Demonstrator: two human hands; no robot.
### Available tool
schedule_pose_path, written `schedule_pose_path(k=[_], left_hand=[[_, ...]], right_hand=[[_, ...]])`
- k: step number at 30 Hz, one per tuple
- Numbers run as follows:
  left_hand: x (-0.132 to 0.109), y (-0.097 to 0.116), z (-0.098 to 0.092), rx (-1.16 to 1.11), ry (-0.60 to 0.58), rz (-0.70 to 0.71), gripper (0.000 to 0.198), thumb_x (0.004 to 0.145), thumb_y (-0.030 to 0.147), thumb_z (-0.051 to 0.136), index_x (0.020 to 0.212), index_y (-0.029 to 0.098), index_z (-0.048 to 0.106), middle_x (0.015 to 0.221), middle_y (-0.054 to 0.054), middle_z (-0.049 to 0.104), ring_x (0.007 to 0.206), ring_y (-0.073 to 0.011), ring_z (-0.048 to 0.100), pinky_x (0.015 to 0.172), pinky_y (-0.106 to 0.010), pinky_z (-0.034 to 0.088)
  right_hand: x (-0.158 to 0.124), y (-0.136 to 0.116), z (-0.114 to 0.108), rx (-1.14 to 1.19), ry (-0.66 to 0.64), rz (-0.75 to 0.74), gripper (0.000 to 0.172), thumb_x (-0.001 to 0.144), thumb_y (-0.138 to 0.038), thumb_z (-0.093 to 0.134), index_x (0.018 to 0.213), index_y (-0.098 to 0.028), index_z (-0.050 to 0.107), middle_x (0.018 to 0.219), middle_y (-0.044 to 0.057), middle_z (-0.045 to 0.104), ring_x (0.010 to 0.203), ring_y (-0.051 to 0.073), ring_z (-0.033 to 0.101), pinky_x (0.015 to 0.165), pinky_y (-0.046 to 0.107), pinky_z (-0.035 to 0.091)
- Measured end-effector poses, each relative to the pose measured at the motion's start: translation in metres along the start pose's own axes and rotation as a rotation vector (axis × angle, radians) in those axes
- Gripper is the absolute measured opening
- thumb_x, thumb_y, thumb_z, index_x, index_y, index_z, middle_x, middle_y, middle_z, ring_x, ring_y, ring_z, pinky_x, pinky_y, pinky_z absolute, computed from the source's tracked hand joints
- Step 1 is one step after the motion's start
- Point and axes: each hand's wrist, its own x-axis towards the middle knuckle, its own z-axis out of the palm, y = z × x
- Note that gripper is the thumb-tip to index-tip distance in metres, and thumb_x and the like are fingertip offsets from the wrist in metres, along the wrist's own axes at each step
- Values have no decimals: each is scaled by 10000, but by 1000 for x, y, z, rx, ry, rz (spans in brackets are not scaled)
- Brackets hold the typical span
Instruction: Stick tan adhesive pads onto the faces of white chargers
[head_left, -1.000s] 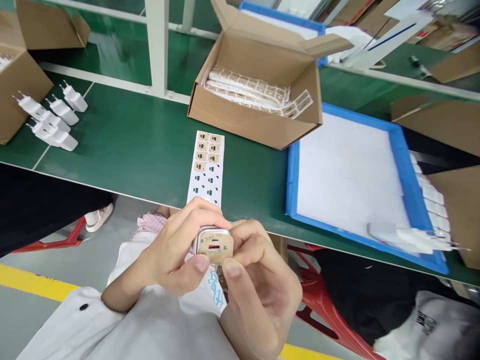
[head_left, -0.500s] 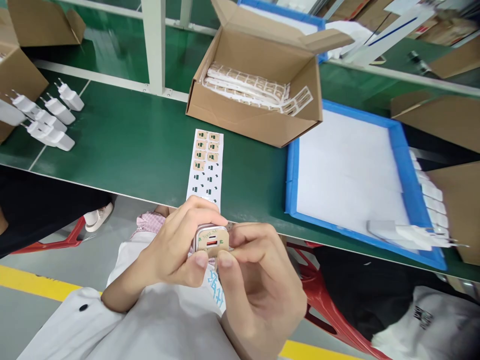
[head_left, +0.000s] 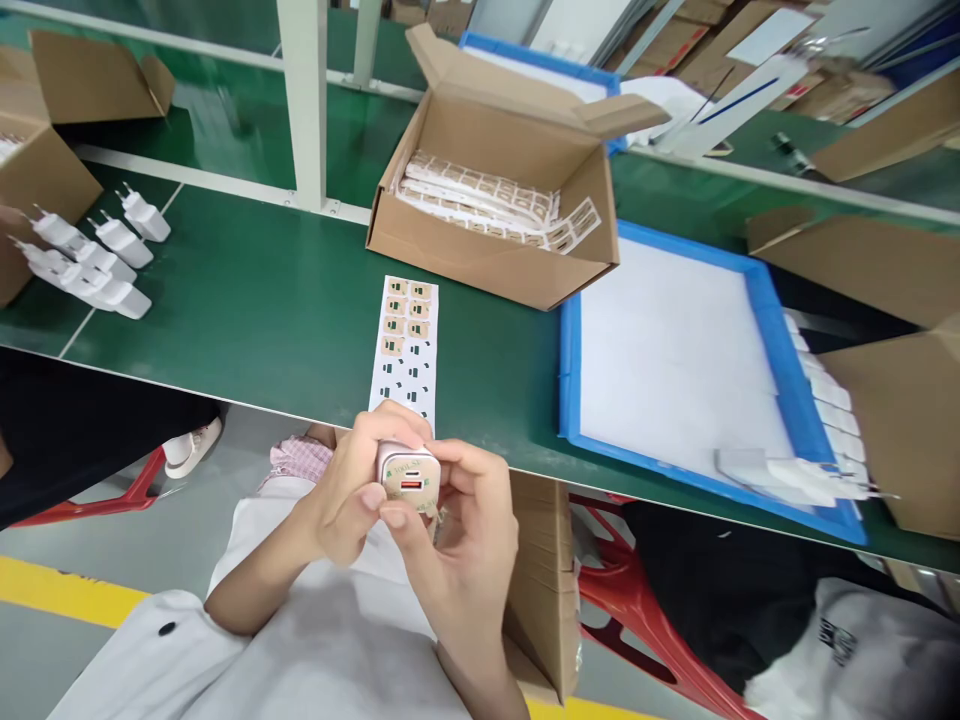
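A white wall charger is held between my two hands in front of my body, its port face turned up toward me. Tan sticker film with green print covers that face, around one small port and one with a red inside. My left hand grips the charger from the left, thumb along its near side. My right hand is closed at its lower right corner, thumb and fingers touching it. Just beyond, a white sticker sheet lies on the green table, tan stickers on its far half and bare backing nearer me.
Behind the sheet stands an open cardboard box of sticker sheets. To the right lies a blue-rimmed tray with white chargers along its far side. Several chargers stand at left. A carton is beside me, near a red stool.
My hands and the charger have shifted slightly left, and my right hand has drawn in closer beneath the charger's corner. The view has shifted, showing the carton beside me.
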Motion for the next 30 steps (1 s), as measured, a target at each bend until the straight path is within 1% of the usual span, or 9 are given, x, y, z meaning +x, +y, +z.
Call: schedule_pose_path(k=[3, 7, 10, 13, 15, 18, 22, 27, 30], left_hand=[[-2, -5, 7, -155, 58, -22, 365, 988, 610, 397, 1152, 285, 431, 1061, -33, 492, 831, -186, 545, 690, -352, 486], [-2, -13, 8, -145, 70, 12, 495, 953, 733, 392, 1156, 284, 442, 1064, -33, 492, 755, -156, 518, 607, -302, 466], [-2, -20, 6, -172, 36, -2, 528, 953, 761, 350, 1192, 298, 437, 1089, -29, 487, 650, -115, 468, 532, -270, 443], [-3, -27, 4, -75, 49, 35, 613, 904, 835, 329, 1182, 301, 447, 1067, -35, 505, 762, -170, 537, 614, -323, 497], [-4, -31, 3, 2, 66, 75, 670, 870, 877, 313, 1182, 302, 454, 1053, -46, 520, 872, -218, 567, 678, -362, 512], [-3, -35, 0, 38, 61, 100, 669, 879, 867, 317, 1207, 300, 451, 1069, -46, 526, 861, -199, 573, 702, -359, 514], [-1, -39, -6, 57, 58, 116, 658, 898, 855, 283, 1196, 293, 451, 1056, -36, 533, 755, -157, 563, 645, -320, 509], [3, -48, -12, 291, 43, 259, 790, 831, 928, 151, 1205, 296, 442, 974, -40, 584, 790, -198, 622, 646, -349, 522], [4, -51, -12, 326, 74, 299, 849, 777, 972, 136, 1186, 294, 442, 946, -35, 609, 747, -186, 629, 648, -346, 521]], right_hand=[[0, 4, 7, -8, 40, -42, 241, 947, -379, 703, 1117, -260, 580, 748, -57, 548, 567, 95, 510, 534, 213, 454], [4, 14, 6, 39, 64, -53, 90, 1033, -269, 552, 1099, -256, 613, 742, -42, 614, 579, 97, 573, 531, 202, 462], [7, 16, 4, 59, 90, -8, 186, 1064, -313, 482, 1016, -235, 644, 707, -33, 620, 525, 94, 561, 480, 198, 436], [10, 14, 5, 13, 83, 38, 262, 958, -487, 654, 991, -229, 617, 641, -55, 570, 502, 109, 538, 461, 208, 434], [12, 12, 5, -53, 67, 76, 327, 873, -495, 759, 967, -231, 590, 597, -77, 549, 474, 105, 526, 447, 200, 420], [16, 14, 5, -50, 43, 118, 253, 949, -454, 666, 891, -226, 574, 577, -62, 587, 455, 107, 554, 442, 200, 421], [20, 22, 7, 100, 25, 198, 336, 1018, -483, 516, 804, -225, 534, 527, -55, 560, 405, 108, 515, 399, 205, 372], [26, 20, 11, 129, -9, 267, 396, 804, -508, 788, 826, -236, 501, 516, -91, 510, 406, 87, 412, 395, 198, 328], [28, 17, 11, 216, -21, 294, 374, 928, -520, 654, 767, -233, 476, 514, -73, 513, 417, 94, 449, 410, 203, 363]])
